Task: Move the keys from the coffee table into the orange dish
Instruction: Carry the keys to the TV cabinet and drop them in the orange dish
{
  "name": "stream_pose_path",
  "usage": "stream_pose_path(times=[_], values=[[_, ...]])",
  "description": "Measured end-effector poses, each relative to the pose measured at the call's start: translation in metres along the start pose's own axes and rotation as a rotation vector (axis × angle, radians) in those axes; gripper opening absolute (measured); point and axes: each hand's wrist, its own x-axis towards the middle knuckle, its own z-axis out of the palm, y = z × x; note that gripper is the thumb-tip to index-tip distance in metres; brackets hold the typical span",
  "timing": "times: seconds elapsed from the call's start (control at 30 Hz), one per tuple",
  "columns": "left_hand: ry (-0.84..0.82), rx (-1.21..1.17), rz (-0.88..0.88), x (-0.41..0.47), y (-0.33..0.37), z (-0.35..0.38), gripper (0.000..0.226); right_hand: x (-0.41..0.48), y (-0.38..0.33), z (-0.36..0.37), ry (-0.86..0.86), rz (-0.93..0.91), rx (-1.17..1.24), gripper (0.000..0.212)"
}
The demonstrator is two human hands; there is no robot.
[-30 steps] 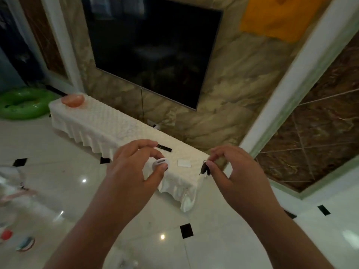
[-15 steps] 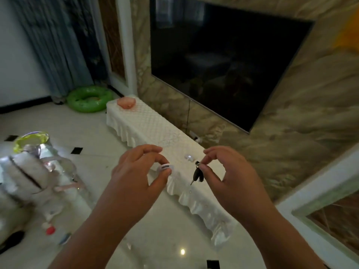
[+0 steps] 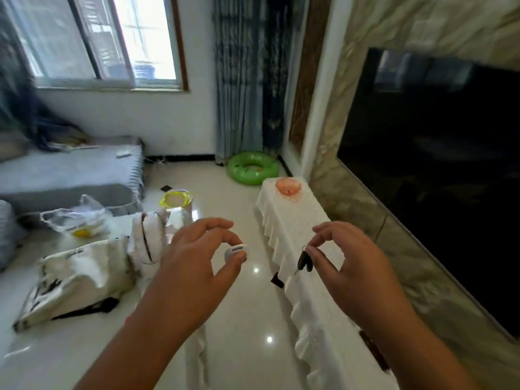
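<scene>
My right hand point(image 3: 347, 266) pinches the ring of a bunch of dark keys point(image 3: 304, 261), which hang from my fingertips above the near part of a long white-covered cabinet point(image 3: 295, 218). Between the thumb and fingers of my left hand point(image 3: 197, 263) sits a small white round fob point(image 3: 235, 253), held over the floor. The orange dish point(image 3: 287, 186) stands at the far end of that cabinet, well beyond both hands.
A large dark TV point(image 3: 439, 170) hangs on the marble wall to the right. A green swim ring point(image 3: 252, 168) lies on the floor past the cabinet. White bags point(image 3: 84, 266) and a yellow-rimmed tub point(image 3: 176, 199) clutter the floor at left, by a grey sofa point(image 3: 70, 175).
The view has swung left, so the cabinet now runs lengthwise ahead and the orange dish sits nearer the middle. Both hands keep their grips and have spread a little apart.
</scene>
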Motion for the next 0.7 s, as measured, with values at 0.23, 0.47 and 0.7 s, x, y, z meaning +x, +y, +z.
stream_pose_path(times=[0.23,0.47,0.7], values=[[0.081,0.066,-0.103,0.019,0.017,0.032,0.013,0.065,0.038,0.003,-0.086,-0.162,0.049,0.005],[0.081,0.067,-0.159,0.056,0.003,0.053,0.011,0.114,0.057,0.029,-0.171,-0.197,0.089,0.005],[0.038,0.048,-0.157,0.139,-0.047,0.082,0.009,0.192,0.068,0.06,-0.173,-0.153,0.019,0.006]])
